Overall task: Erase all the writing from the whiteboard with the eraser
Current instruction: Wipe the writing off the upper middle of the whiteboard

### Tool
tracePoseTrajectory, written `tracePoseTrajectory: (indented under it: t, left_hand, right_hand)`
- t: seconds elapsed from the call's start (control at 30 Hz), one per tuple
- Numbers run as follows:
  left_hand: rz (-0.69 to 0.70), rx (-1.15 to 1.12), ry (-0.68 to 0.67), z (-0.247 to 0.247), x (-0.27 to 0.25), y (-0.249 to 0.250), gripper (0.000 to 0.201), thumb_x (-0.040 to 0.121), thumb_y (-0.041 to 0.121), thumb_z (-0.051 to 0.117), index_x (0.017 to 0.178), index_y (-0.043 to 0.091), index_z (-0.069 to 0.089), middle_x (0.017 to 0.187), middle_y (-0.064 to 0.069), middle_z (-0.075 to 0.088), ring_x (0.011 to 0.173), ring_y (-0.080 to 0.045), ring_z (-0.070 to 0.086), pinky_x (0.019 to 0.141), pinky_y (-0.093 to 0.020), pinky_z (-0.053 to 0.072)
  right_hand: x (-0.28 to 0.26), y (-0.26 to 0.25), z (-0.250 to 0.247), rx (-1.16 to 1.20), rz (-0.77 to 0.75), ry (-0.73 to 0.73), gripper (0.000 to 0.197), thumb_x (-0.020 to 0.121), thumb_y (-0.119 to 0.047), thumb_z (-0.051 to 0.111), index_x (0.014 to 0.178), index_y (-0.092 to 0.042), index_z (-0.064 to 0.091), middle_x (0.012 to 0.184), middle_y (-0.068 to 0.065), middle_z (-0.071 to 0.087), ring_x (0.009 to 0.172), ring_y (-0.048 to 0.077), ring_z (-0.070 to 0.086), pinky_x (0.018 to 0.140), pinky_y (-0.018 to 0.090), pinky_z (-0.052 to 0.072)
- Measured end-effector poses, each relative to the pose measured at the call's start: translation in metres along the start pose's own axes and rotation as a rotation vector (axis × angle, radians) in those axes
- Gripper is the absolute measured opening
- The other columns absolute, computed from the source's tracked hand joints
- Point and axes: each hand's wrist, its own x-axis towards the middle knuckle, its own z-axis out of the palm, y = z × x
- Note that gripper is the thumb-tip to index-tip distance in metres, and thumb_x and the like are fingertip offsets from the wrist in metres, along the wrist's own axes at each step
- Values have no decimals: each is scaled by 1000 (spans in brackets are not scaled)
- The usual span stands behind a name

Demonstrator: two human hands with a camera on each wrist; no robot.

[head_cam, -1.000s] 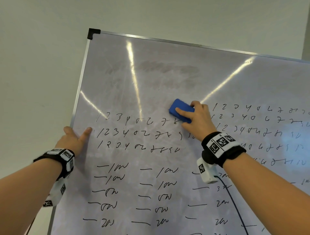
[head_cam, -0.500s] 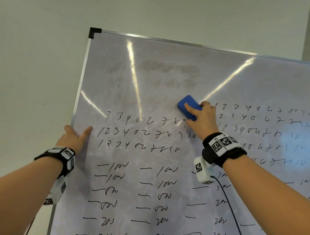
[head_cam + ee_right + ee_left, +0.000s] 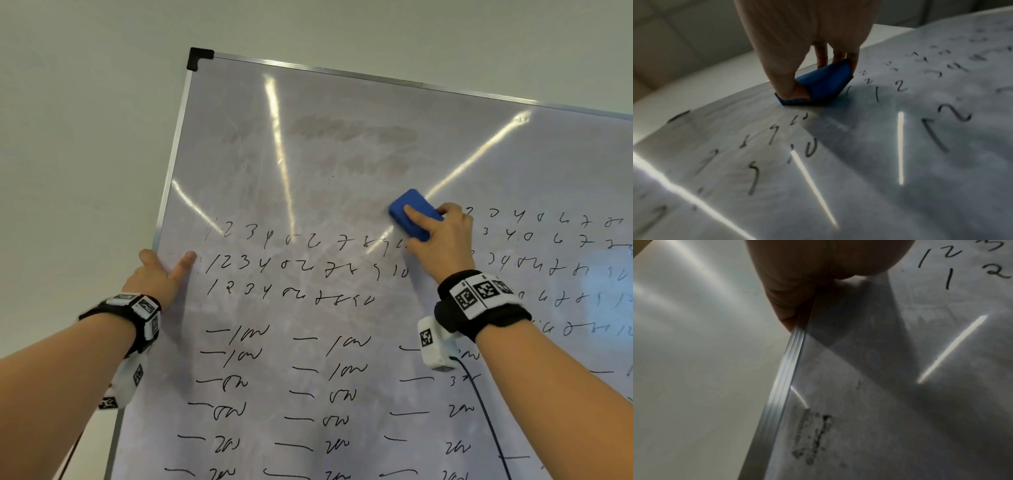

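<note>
Pressing flat against the glossy, smudged whiteboard [image 3: 342, 164], the blue rounded eraser [image 3: 412, 214] sat between number rows, pinched by the right hand [image 3: 442, 240]. The left hand [image 3: 156, 274] gripped the ribbed aluminium frame [image 3: 785, 369], thumb spread.

On your whiteboard [image 3: 342, 154], handwritten rows start "1 2 3 4"; one ends "9 10"; lower scrawls are illegible.

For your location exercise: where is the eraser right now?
In the head view, the eraser is pressed to the whiteboard right of centre, held by the right hand.
</note>
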Motion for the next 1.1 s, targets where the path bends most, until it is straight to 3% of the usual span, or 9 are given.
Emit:
tracePoseTrajectory:
  t: [0.07,0.17,0.2,0.3,0.37,0.5,0.67,0.93,1.1]
  left_hand:
    - [1,5,0,0,1,-1,70,82,70,36,107,5,25,93,-28,56,89,-45,57,67,-42,38]
    - [3,0,-6,0,0,0,71,82,69,36,108,5,26,90,-26,53,89,-45,57,67,-42,38]
    - [4,-3,-10,0,0,0,69,82,69,36,106,6,25,88,-24,52,88,-44,57,67,-42,38]
    - [9,-7,-17,0,0,-1,65,82,70,36,101,9,21,86,-22,51,87,-42,56,66,-41,38]
    - [13,-9,-16,0,1,-2,65,82,70,36,100,10,20,87,-22,51,87,-42,56,66,-41,38]
    - [21,3,-3,1,1,-1,66,81,70,35,101,9,22,85,-22,51,85,-42,57,66,-41,39]
    - [16,16,13,1,-1,1,65,83,68,36,101,7,23,83,-21,51,85,-41,57,65,-41,38]
    - [16,29,5,3,5,-3,67,80,73,33,99,10,21,88,-23,58,84,-40,58,66,-40,41]
    - [16,29,12,3,4,-3,67,80,73,33,101,9,23,87,-22,58,77,-36,56,65,-40,42]
  right_hand:
    - [-1,-6,1,-8,36,-8,53,81,-18,66,132,-30,53,130,14,35,114,34,31,104,44,33]
    - [-10,-12,9,-46,-133,-171,53,82,-19,66,132,-33,52,131,11,34,117,31,30,105,41,32]
    - [-9,-11,9,-45,-158,-162,52,82,-19,67,130,-33,54,131,11,35,117,31,31,105,41,33]
    - [0,-6,3,-5,14,1,51,81,-19,66,129,-32,55,129,13,36,113,32,32,103,42,34]
    - [0,-12,4,-2,87,9,54,81,-21,66,133,-32,51,127,13,34,112,33,31,102,40,34]
    - [-12,-20,10,-23,-108,-184,54,82,-21,67,132,-34,51,128,10,34,115,30,30,104,38,32]
    - [-7,-33,4,-23,-2,-87,54,82,-25,65,133,-32,50,127,11,36,114,30,31,103,39,32]
    - [-23,-88,33,37,-197,-199,55,84,-26,60,137,-29,46,133,8,32,120,25,28,104,36,31]
    - [-29,-114,51,121,-265,-154,54,82,-22,61,134,-25,49,131,10,36,117,27,31,100,38,35]
